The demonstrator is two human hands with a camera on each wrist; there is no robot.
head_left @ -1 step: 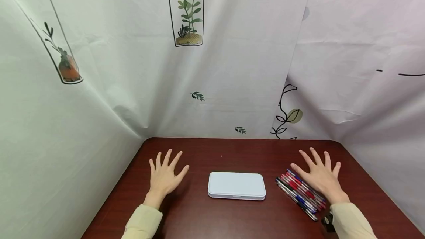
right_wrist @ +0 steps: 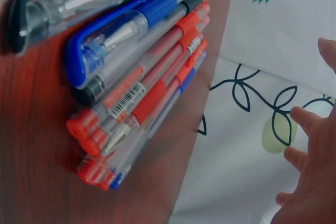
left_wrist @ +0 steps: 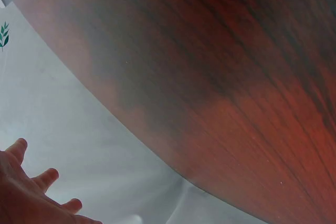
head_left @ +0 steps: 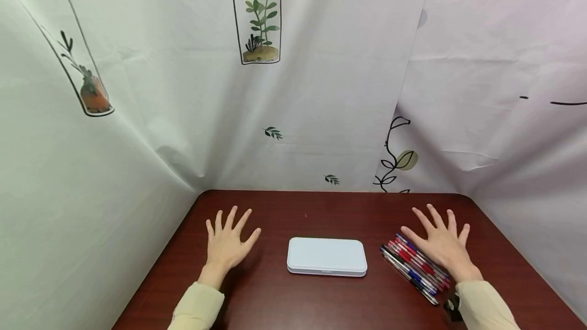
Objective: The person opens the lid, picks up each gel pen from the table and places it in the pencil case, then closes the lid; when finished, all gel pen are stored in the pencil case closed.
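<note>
With fingers spread, my left hand [head_left: 225, 246] is held at the left of the table, nothing in its grasp. My right hand [head_left: 445, 246], fingers also spread apart, is just beside several gel pens [head_left: 415, 268] and holds nothing. Those pens lie side by side at a slant, with red, blue and black parts; in the right wrist view their clear barrels, caps and grips [right_wrist: 147, 77] show up close. Between the hands lies a flat pale case [head_left: 326, 256] with rounded corners, its lid down. The left wrist view shows bare wood and part of the left hand [left_wrist: 26, 192].
The dark red-brown wooden table [head_left: 275, 304] ends at a white cloth [head_left: 298, 95] printed with plants, which hangs behind and at both sides. A dark object [head_left: 453, 307] shows at the right cuff; its kind is unclear.
</note>
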